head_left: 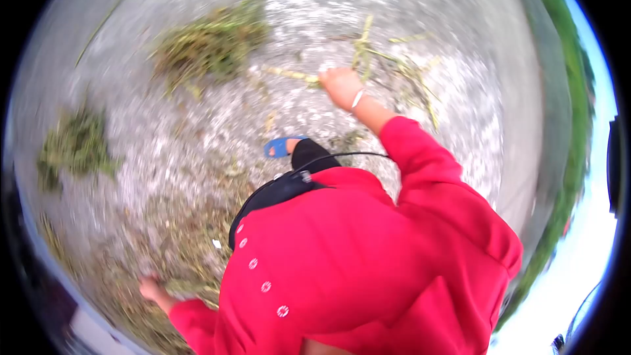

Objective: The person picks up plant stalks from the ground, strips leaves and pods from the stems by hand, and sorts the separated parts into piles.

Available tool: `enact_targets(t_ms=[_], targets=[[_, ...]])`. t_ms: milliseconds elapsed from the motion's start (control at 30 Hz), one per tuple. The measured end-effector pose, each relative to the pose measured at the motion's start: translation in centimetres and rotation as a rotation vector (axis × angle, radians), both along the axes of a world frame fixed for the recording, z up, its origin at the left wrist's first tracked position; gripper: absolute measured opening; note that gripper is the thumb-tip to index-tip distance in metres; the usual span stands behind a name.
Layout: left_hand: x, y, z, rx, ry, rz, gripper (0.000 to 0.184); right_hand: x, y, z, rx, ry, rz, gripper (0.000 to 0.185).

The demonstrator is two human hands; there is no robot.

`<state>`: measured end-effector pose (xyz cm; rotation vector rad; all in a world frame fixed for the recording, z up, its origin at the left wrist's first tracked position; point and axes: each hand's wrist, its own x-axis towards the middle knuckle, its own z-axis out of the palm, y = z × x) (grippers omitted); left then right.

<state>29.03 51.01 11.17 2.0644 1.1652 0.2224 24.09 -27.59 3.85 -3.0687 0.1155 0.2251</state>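
Observation:
My right hand point(342, 87), with a white band at the wrist, is stretched forward over the ground. Its fingers are closed around a yellow-green plant stalk point(289, 74), one end of which sticks out to the left. Just beyond and right of this hand lie loose stalks point(411, 75); whether any of them joins the held one I cannot tell. My left hand point(151, 288) hangs low on the left, above or near scattered dry plant matter point(177, 236). Blur and small size hide how its fingers are set.
A heap of cut plants point(213, 43) lies ahead on the grey ground, and a smaller green heap point(77, 144) is farther left. A foot in a blue slipper point(284, 147) stands in the middle. Along the right edge runs a grass strip point(572, 151).

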Motion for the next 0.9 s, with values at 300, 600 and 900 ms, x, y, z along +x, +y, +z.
enact_targets(t_ms=[300, 600, 900], targets=[[4.1, -15.8, 0.6, -0.09, 0.106, -0.377, 0.038, -13.6, -10.2, -7.3, -0.133, 0.162, -0.335, 0.013], [6.2, -26.3, 5.4, -0.304, 0.225, -0.83, 0.021, -3.6, -3.8, -0.5, 0.134, -0.096, -0.114, 0.101], [5.9, -31.4, 12.3, -0.212, 0.407, -1.125, 0.015, 12.0, 18.2, 11.2, 0.751, -0.498, 0.523, 0.112]])
